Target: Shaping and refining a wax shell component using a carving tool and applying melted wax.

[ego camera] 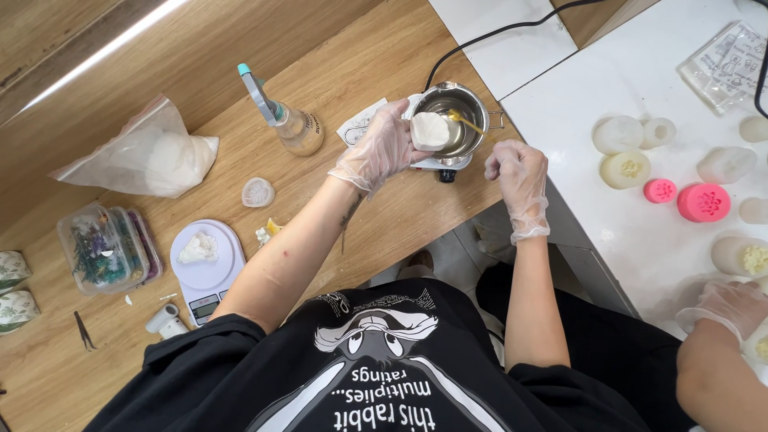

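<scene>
L of the melting pot (458, 112): kitchen scale (205, 268) w/ white wax bits, wax bag (152, 156). Left hand (376, 152) clamped on white wax chunk (430, 130) at pot rim. Right hand (516, 172), just R of pot, fist closed, prob on the stir stick (464, 122); can't tell. Step looks like loading wax; next calls for releasing chunk over pot. R of pot: 2 pink molds (688, 198).

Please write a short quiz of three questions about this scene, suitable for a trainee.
1. True or false: the left hand holds a white lump over the metal pot.
2. What does the right hand hold? A) a thin stick in the pot B) a pink mold C) the scale
3. What lies on the white scale?

Key:
1. True
2. A
3. A small pile of white chunks
</scene>
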